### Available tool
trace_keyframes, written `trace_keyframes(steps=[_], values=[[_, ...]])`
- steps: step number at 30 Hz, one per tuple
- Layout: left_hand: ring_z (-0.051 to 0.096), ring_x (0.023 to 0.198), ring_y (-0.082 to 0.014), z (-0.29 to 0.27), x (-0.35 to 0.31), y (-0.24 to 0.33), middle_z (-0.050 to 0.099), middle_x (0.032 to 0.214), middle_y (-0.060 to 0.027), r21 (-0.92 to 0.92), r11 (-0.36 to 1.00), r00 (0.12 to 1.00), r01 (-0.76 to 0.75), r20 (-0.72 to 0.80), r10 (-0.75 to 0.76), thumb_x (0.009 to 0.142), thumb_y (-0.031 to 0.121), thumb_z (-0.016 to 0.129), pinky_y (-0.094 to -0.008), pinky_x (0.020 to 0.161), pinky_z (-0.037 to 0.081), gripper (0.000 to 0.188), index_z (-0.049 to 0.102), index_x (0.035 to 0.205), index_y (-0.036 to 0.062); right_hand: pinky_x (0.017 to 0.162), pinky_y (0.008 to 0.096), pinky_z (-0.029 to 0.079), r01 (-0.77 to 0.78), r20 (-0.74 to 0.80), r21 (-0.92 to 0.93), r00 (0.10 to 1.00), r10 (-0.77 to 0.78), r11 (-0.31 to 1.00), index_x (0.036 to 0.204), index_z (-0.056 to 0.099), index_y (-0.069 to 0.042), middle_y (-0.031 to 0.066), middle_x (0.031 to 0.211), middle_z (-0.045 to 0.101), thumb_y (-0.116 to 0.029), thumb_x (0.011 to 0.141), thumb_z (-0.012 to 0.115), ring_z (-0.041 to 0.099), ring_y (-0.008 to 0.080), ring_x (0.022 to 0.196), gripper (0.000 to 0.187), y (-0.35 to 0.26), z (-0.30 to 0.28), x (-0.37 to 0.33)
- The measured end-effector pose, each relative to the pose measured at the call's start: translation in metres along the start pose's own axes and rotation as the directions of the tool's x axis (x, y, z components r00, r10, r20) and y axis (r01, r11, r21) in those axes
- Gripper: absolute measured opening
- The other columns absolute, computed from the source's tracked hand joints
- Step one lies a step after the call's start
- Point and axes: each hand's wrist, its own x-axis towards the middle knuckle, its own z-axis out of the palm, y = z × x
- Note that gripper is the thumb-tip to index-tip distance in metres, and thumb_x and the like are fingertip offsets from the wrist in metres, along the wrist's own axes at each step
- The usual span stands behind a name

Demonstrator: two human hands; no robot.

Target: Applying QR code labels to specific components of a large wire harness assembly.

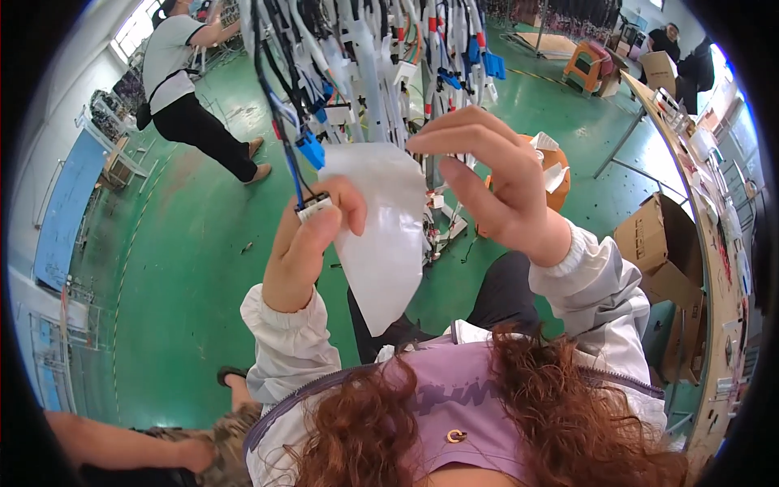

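My left hand is closed, its thumb pressed on a white plug connector with black and blue wires running up from it. The same hand's curled fingers also hold a glossy white sheet, which hangs down before my lap. My right hand is raised by the sheet's upper right edge. Its thumb and fingers are apart, and I see nothing between them. Above both hands hangs a dense bundle of wires, with white, blue and red fittings. A blue connector dangles just above my left hand.
A long workbench runs along the right, with open cardboard boxes beside it. An orange stool stands behind my right hand. One person stands at far left; another person's forearm shows at lower left. The floor is green.
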Motion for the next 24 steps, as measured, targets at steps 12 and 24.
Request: trace_keyframes(steps=[12,24], values=[[0.043,0.074,-0.0084,0.005,-0.007,-0.002,0.046,0.08,0.0022,-0.359,0.933,1.0,0.016,0.014,-0.012,0.071,0.018,0.048,-0.0216,0.064,0.033,0.023,0.048,0.089,0.0034,0.079,0.0309,0.041,-0.2,0.233,0.399,0.966,0.112,0.895,0.102,0.059,-0.002,0.0088,0.096,0.056,-0.011,0.077,0.064,0.054,0.0183,0.088,0.027,-0.003,0.037,0.032],[0.043,0.075,-0.0081,0.006,-0.004,-0.01,0.05,0.084,0.0005,-0.169,0.982,0.994,0.085,-0.053,-0.096,0.077,0.009,0.047,-0.0226,0.065,0.035,0.02,0.053,0.095,0.0007,0.067,0.0249,0.038,-0.408,0.393,0.307,0.877,0.276,0.86,0.076,0.055,0.0,0.0028,0.071,0.049,-0.015,0.072,0.069,0.049,0.0114,0.072,0.021,0.003,0.031,0.048]])
